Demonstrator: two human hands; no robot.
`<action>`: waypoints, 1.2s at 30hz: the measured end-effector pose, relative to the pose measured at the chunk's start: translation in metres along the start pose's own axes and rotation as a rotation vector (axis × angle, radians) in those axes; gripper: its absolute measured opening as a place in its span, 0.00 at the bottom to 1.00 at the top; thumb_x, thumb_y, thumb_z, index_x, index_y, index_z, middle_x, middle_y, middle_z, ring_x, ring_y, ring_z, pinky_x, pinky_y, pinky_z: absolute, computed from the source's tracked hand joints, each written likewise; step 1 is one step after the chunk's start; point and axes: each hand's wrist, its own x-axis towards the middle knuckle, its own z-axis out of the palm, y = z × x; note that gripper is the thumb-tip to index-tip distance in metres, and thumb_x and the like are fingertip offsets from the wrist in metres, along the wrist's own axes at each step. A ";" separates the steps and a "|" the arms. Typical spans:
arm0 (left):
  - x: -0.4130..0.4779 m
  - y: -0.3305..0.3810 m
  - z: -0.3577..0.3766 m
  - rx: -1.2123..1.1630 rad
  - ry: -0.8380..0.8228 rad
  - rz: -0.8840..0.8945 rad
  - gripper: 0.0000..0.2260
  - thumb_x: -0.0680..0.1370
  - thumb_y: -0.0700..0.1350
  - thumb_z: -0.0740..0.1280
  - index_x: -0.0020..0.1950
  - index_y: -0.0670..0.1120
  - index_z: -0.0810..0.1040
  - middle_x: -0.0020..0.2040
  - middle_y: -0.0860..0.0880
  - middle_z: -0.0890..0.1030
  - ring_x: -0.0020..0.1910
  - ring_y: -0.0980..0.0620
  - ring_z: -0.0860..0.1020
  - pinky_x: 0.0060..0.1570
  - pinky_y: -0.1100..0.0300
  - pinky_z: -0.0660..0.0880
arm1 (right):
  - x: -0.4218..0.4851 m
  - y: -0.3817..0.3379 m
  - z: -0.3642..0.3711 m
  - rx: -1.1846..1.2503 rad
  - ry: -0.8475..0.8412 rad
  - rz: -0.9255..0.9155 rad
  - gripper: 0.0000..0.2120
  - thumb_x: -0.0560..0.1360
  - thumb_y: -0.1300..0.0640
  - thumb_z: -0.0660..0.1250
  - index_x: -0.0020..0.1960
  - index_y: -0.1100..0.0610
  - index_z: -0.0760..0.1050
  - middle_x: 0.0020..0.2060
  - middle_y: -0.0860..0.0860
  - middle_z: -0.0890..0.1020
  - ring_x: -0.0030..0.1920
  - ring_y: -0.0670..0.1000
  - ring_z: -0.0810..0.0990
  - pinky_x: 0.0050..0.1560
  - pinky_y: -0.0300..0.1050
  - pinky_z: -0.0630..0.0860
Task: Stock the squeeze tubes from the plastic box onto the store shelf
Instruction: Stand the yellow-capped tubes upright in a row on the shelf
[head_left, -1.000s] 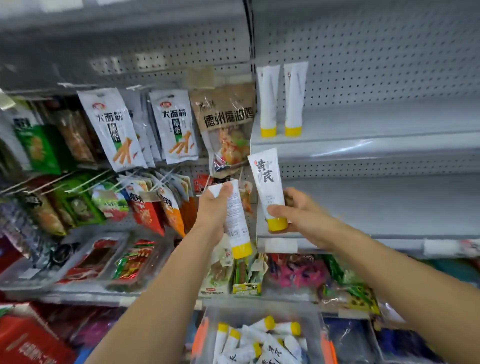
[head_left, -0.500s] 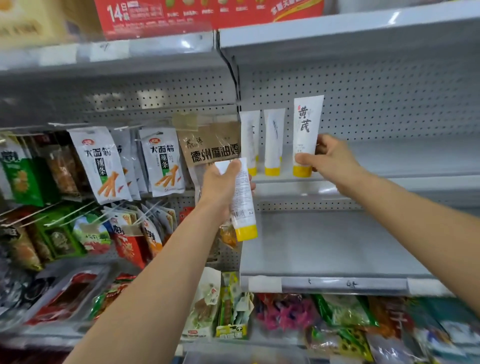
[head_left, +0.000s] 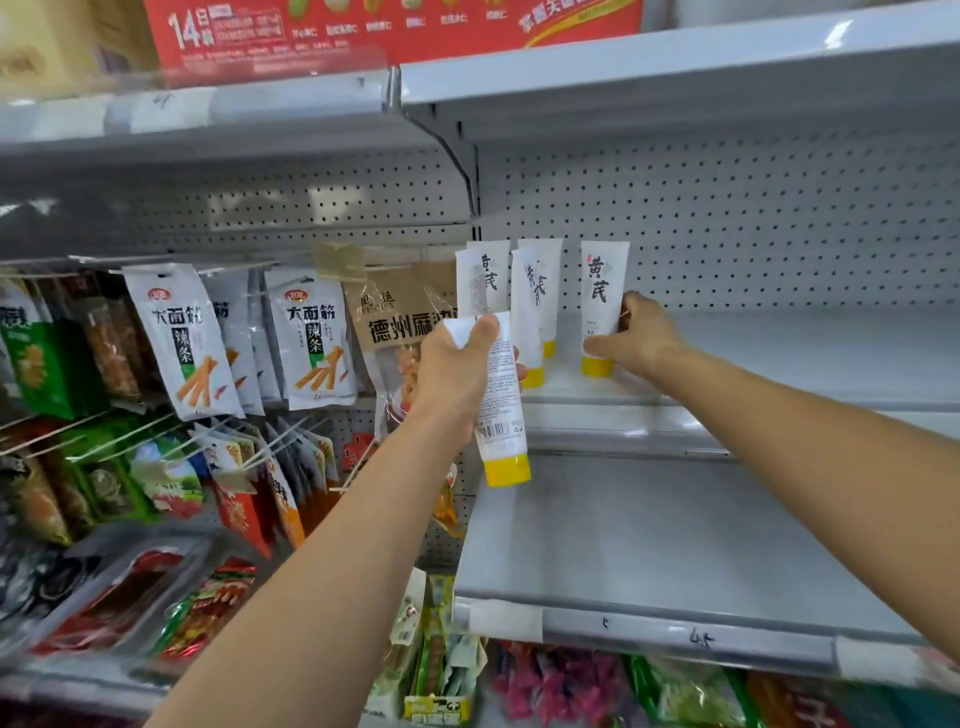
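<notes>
Right hand (head_left: 641, 338) holds upright tube (head_left: 601, 291) on shelf (head_left: 779, 358)

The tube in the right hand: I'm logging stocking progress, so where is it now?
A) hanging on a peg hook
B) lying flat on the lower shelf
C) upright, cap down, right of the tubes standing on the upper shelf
C: the right hand holds the tube upright, yellow cap down, beside and right of the standing tubes on the upper shelf.

Left hand (head_left: 457, 374), right hand (head_left: 641, 338) gripping (arms outstretched).
</notes>
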 end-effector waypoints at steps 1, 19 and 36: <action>0.001 -0.001 0.001 0.010 0.009 0.007 0.13 0.81 0.47 0.63 0.59 0.39 0.76 0.40 0.42 0.82 0.34 0.46 0.82 0.44 0.43 0.82 | 0.005 0.001 0.002 -0.007 -0.002 -0.007 0.25 0.68 0.61 0.75 0.62 0.60 0.70 0.56 0.56 0.79 0.56 0.56 0.79 0.56 0.48 0.76; 0.001 -0.007 0.005 0.053 0.066 -0.012 0.12 0.82 0.47 0.62 0.59 0.41 0.76 0.43 0.42 0.83 0.35 0.48 0.83 0.38 0.53 0.81 | 0.026 0.003 0.008 -0.117 -0.038 0.099 0.27 0.72 0.58 0.73 0.67 0.63 0.66 0.64 0.58 0.75 0.64 0.58 0.74 0.59 0.48 0.71; -0.018 0.010 0.010 -0.103 0.012 0.012 0.05 0.81 0.45 0.62 0.49 0.46 0.76 0.37 0.45 0.82 0.32 0.49 0.82 0.35 0.54 0.81 | -0.108 -0.037 0.008 0.069 -0.719 -0.113 0.11 0.75 0.57 0.70 0.56 0.57 0.80 0.51 0.55 0.84 0.45 0.49 0.80 0.45 0.44 0.78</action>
